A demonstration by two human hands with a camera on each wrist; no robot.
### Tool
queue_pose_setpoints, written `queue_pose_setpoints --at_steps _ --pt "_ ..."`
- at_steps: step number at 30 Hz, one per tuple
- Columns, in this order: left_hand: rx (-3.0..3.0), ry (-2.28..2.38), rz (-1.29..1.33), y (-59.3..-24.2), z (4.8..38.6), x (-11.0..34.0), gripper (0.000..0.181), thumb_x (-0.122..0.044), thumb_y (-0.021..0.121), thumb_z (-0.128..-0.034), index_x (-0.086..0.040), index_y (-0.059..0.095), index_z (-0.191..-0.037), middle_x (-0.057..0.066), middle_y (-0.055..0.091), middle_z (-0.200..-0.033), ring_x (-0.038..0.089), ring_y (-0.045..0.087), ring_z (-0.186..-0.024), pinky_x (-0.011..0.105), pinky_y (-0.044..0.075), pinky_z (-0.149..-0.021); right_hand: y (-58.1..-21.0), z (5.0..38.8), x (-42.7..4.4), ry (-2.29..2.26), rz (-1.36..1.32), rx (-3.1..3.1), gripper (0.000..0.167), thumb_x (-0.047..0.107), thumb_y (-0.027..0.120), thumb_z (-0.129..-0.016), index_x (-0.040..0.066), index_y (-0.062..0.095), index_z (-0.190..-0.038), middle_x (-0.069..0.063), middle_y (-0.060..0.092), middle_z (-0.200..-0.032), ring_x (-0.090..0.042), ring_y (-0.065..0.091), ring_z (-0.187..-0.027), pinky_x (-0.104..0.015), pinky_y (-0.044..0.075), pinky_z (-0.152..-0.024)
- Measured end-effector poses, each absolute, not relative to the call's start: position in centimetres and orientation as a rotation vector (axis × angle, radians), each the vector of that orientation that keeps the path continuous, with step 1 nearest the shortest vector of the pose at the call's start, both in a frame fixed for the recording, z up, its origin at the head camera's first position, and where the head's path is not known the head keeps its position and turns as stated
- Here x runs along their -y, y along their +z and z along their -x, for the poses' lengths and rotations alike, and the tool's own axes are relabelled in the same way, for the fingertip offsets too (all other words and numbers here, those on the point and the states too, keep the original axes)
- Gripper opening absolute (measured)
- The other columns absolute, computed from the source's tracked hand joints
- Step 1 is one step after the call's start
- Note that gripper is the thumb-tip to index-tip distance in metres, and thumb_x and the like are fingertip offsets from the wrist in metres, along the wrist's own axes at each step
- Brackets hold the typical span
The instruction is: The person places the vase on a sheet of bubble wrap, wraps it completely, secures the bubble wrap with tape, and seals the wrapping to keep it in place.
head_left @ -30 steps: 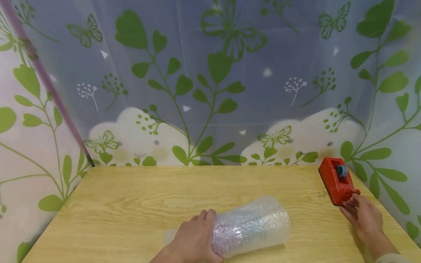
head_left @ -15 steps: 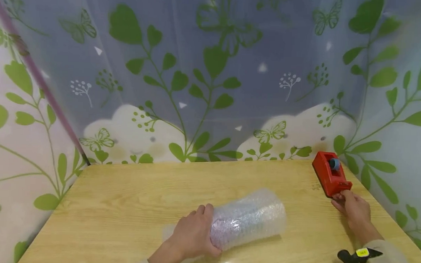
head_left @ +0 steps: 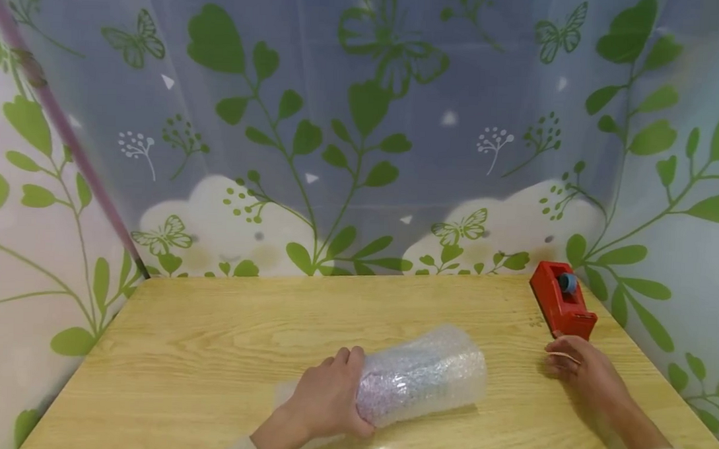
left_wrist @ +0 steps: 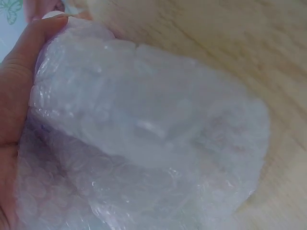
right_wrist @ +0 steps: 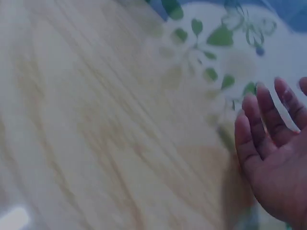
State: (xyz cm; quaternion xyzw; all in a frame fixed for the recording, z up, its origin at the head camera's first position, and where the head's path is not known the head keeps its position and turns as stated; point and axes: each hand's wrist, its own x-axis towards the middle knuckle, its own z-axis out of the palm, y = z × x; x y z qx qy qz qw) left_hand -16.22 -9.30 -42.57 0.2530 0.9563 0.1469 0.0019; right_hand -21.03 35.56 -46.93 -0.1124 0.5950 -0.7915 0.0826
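Note:
A bundle wrapped in bubble wrap (head_left: 426, 372) lies on its side in the middle of the table, a purple and bluish thing showing through. My left hand (head_left: 330, 395) grips its left end, fingers over the top and thumb at the near side. In the left wrist view the loose layer of bubble wrap (left_wrist: 144, 105) fills the picture beside the hand. My right hand (head_left: 592, 375) is just in front of the red tape dispenser (head_left: 561, 301), pinching a thin pale strip of tape (head_left: 563, 355) at its fingertips. The right wrist view shows those fingers bent, the strip hardly visible.
The wood-grain table (head_left: 225, 332) runs back to a blue curtain (head_left: 279, 149) printed with green leaves and butterflies. More printed sheet stands at the left and right sides. A roll of tape (head_left: 567, 282) sits in the dispenser near the right back corner.
My right hand has come away from the dispenser's front end toward me and slightly left, with a pale strip now at its fingers. The left hand still holds the bundle in place.

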Motion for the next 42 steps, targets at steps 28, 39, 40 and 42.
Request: queue_pose_setpoints --at_steps 28,39,40,42 --pt "-3.085 0.291 -0.808 -42.3 16.9 8.4 0.08 -0.054 0.082 -0.0505 -0.01 0.044 -0.105 0.0 0.047 -0.083 0.013 0.046 -0.063 0.025 0.038 -0.046 -39.1 18.2 -13.4 -1.686 0.747 -1.638 0.04 0.022 0.038 -0.104 -0.009 0.055 -0.124 -0.006 0.059 -0.088 -0.012 0.061 -0.07 -0.025 0.05 -0.061" --pt "-3.158 0.252 -0.905 -42.6 16.5 8.2 0.074 -0.052 0.083 -0.0512 -0.011 0.042 -0.097 -0.002 0.043 -0.077 0.01 0.042 -0.058 0.022 0.036 -0.043 -39.7 17.8 -11.8 -1.667 0.586 -1.801 0.032 0.022 0.05 -0.1 -0.005 0.061 -0.114 -0.002 0.056 -0.076 -0.007 0.051 -0.057 -0.021 0.045 -0.052" --pt "-3.161 0.253 -0.9 -42.6 16.5 8.2 0.074 -0.052 0.083 -0.0511 -0.012 0.041 -0.097 -0.002 0.043 -0.077 0.01 0.042 -0.057 0.022 0.035 -0.043 -39.7 17.7 -11.7 -1.67 0.576 -1.804 0.032 0.022 0.05 -0.1 -0.004 0.062 -0.114 -0.002 0.056 -0.076 -0.008 0.051 -0.057 -0.021 0.045 -0.052" --pt "-3.171 0.246 -0.894 -42.7 16.5 8.2 0.074 -0.052 0.083 -0.051 -0.012 0.041 -0.097 -0.002 0.043 -0.077 0.01 0.041 -0.057 0.022 0.035 -0.042 -39.8 17.7 -11.7 -1.678 0.558 -1.814 0.031 0.021 0.051 -0.099 -0.004 0.062 -0.114 -0.003 0.056 -0.076 -0.008 0.05 -0.057 -0.021 0.045 -0.052"
